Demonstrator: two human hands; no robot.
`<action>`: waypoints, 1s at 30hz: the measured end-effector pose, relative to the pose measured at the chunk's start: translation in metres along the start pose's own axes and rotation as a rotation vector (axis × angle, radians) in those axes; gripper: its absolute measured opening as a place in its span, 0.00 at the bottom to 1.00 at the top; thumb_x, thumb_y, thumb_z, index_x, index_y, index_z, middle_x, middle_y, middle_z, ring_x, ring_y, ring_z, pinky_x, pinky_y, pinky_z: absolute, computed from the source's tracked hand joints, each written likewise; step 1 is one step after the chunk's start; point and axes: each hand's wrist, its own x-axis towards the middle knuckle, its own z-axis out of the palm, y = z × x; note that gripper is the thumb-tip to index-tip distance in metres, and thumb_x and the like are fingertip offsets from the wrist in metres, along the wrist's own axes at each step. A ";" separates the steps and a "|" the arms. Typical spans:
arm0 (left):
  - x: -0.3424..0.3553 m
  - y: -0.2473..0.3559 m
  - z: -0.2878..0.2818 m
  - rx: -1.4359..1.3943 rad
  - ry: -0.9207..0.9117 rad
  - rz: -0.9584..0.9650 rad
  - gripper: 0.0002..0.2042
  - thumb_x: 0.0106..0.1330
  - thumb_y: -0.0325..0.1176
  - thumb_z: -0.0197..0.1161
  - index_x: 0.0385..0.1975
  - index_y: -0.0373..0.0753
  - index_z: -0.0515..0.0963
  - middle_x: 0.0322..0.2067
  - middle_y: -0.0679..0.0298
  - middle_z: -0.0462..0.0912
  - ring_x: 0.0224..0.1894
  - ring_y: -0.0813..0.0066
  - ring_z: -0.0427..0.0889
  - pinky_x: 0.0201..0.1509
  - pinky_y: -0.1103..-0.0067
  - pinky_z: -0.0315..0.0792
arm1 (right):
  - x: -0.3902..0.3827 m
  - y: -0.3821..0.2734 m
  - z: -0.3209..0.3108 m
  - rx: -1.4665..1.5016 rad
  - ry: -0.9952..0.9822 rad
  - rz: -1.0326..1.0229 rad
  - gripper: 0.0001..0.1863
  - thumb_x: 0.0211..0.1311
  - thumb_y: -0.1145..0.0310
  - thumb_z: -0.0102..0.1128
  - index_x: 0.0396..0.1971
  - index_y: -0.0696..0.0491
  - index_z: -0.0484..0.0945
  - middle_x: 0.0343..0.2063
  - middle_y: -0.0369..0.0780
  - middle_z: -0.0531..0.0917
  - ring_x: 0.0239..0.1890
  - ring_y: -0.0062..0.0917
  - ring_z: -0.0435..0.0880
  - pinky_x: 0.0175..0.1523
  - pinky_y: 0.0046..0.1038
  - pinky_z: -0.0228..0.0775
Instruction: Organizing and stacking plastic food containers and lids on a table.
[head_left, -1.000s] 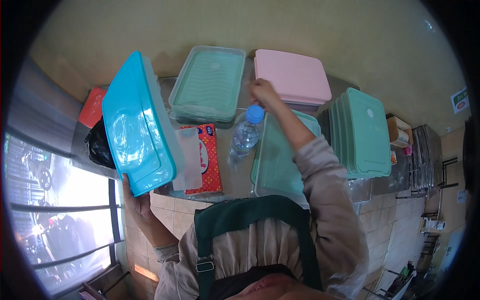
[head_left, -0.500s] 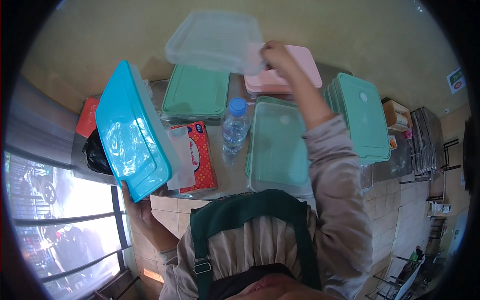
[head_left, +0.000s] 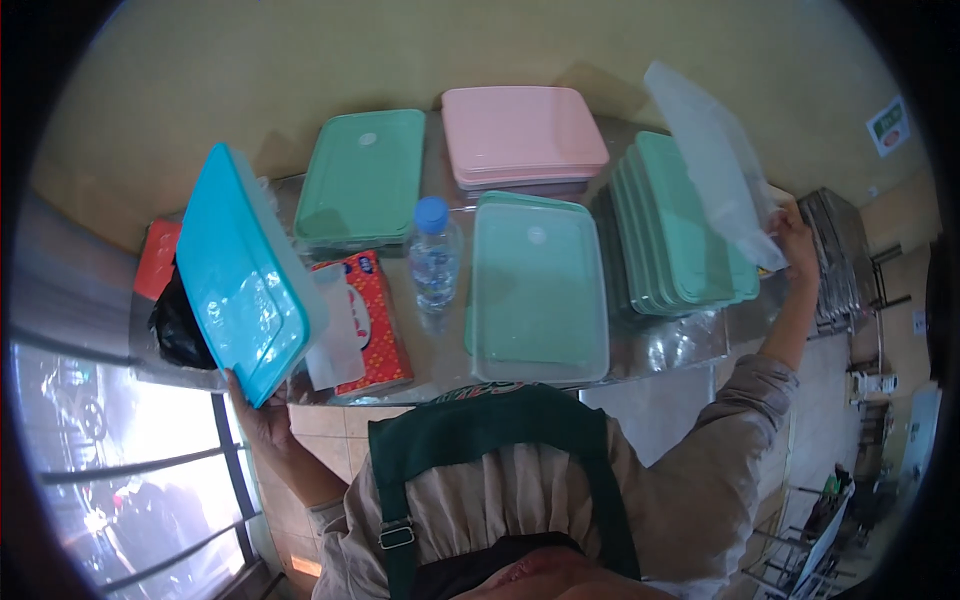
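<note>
My left hand grips the lower corner of a container with a bright blue lid, held tilted up at the table's left. Out at the right, my right hand is closed on the edge of a translucent plastic container. This one is tipped steeply, beside and partly in front of a stack of green-lidded containers. In the middle, a clear container lies over a green lid, with nothing touching it.
A water bottle with a blue cap stands beside a red tissue pack. Farther back are a green-lidded container and stacked pink-lidded containers. A black plastic bag sits at the left; dark stacked trays are far right.
My right hand has swung the translucent container from above the back of the table to the right, by the green stack. My left hand keeps its grip on the blue-lidded container.
</note>
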 end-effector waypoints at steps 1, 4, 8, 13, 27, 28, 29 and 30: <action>-0.002 0.000 0.001 0.007 0.022 0.000 0.21 0.57 0.39 0.55 0.44 0.31 0.63 0.41 0.51 0.72 0.39 0.61 0.76 0.36 0.72 0.75 | -0.007 0.006 -0.003 -0.008 0.011 0.005 0.07 0.52 0.73 0.47 0.30 0.56 0.73 0.23 0.35 0.75 0.23 0.19 0.73 0.29 0.21 0.64; -0.001 -0.002 0.009 0.005 0.065 -0.008 0.21 0.56 0.39 0.56 0.44 0.33 0.63 0.41 0.51 0.71 0.38 0.61 0.76 0.35 0.72 0.76 | -0.030 0.013 0.001 -0.070 -0.063 0.193 0.05 0.52 0.73 0.46 0.26 0.55 0.72 0.21 0.35 0.74 0.21 0.19 0.72 0.27 0.21 0.63; 0.004 -0.006 0.012 -0.007 0.089 0.020 0.20 0.54 0.40 0.58 0.42 0.36 0.65 0.40 0.55 0.73 0.36 0.63 0.76 0.32 0.73 0.76 | -0.038 0.042 0.007 -0.282 -0.090 0.109 0.06 0.52 0.73 0.44 0.26 0.56 0.71 0.19 0.35 0.71 0.21 0.19 0.68 0.26 0.21 0.60; 0.001 -0.002 0.011 -0.024 0.050 0.003 0.18 0.55 0.39 0.57 0.41 0.36 0.65 0.38 0.55 0.74 0.37 0.64 0.77 0.33 0.72 0.76 | -0.025 0.058 0.016 -0.552 -0.004 -0.124 0.07 0.51 0.74 0.44 0.27 0.63 0.67 0.21 0.46 0.72 0.24 0.30 0.69 0.33 0.29 0.62; -0.003 0.011 -0.011 -0.105 0.198 0.114 0.19 0.57 0.39 0.55 0.42 0.33 0.64 0.38 0.54 0.73 0.34 0.64 0.77 0.33 0.72 0.76 | 0.002 -0.091 0.093 -0.923 0.219 -0.409 0.16 0.53 0.69 0.48 0.40 0.62 0.67 0.39 0.52 0.72 0.43 0.43 0.70 0.48 0.34 0.61; -0.005 0.012 -0.009 -0.099 0.199 0.126 0.19 0.57 0.39 0.55 0.42 0.33 0.64 0.38 0.54 0.73 0.34 0.64 0.77 0.33 0.72 0.76 | 0.017 -0.089 0.108 -0.800 0.205 -0.609 0.16 0.53 0.71 0.48 0.42 0.62 0.66 0.40 0.52 0.71 0.44 0.43 0.70 0.49 0.34 0.61; -0.006 0.013 -0.009 -0.085 0.217 0.136 0.17 0.57 0.39 0.55 0.42 0.34 0.65 0.39 0.55 0.73 0.35 0.64 0.77 0.33 0.73 0.76 | 0.020 -0.109 0.133 -0.750 0.095 -0.725 0.17 0.56 0.72 0.44 0.46 0.61 0.64 0.45 0.50 0.69 0.47 0.41 0.69 0.51 0.32 0.59; -0.006 0.013 -0.009 -0.072 0.238 0.148 0.16 0.58 0.38 0.54 0.42 0.36 0.65 0.39 0.56 0.73 0.36 0.65 0.76 0.34 0.73 0.75 | 0.013 -0.134 0.166 -0.644 -0.033 -0.763 0.16 0.55 0.73 0.45 0.45 0.60 0.65 0.44 0.48 0.70 0.46 0.40 0.69 0.51 0.32 0.60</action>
